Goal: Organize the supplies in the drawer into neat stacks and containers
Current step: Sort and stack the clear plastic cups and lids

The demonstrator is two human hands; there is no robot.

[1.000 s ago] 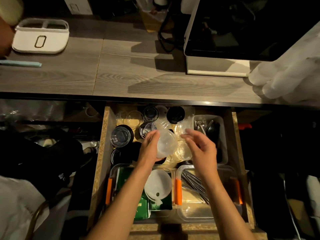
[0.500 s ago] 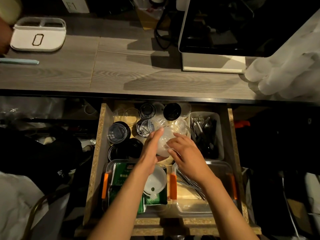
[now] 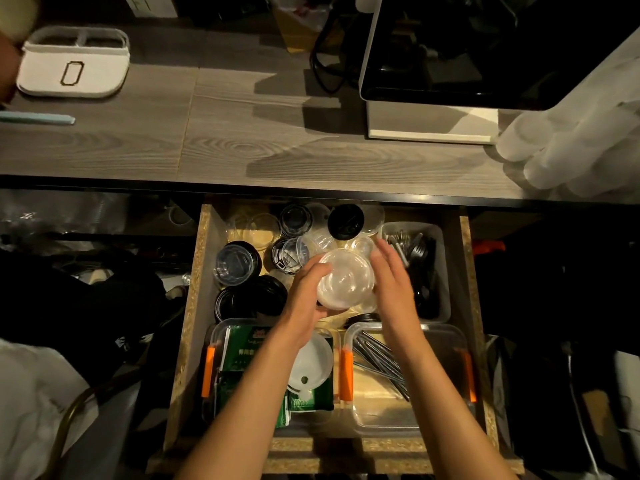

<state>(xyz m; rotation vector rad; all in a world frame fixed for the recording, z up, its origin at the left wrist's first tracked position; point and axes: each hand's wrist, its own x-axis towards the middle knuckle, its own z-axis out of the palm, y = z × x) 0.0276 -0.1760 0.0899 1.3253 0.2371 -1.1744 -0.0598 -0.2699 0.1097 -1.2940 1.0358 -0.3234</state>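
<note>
Grey wood-grain worktop (image 3: 242,143) up top, white caddy (image 3: 74,69) upper left; clear plastic tub (image 3: 346,278) centre frame, black lids (image 3: 251,299) left of it, green packets (image 3: 249,348) and orange clips (image 3: 346,375) lower down

R hand (image 3: 391,289) now flat vs clear tub (image 3: 346,278).

2 bare forearms; no sleeves, rings or watch on left grip (image 3: 304,299) or right grip (image 3: 393,285).
</note>
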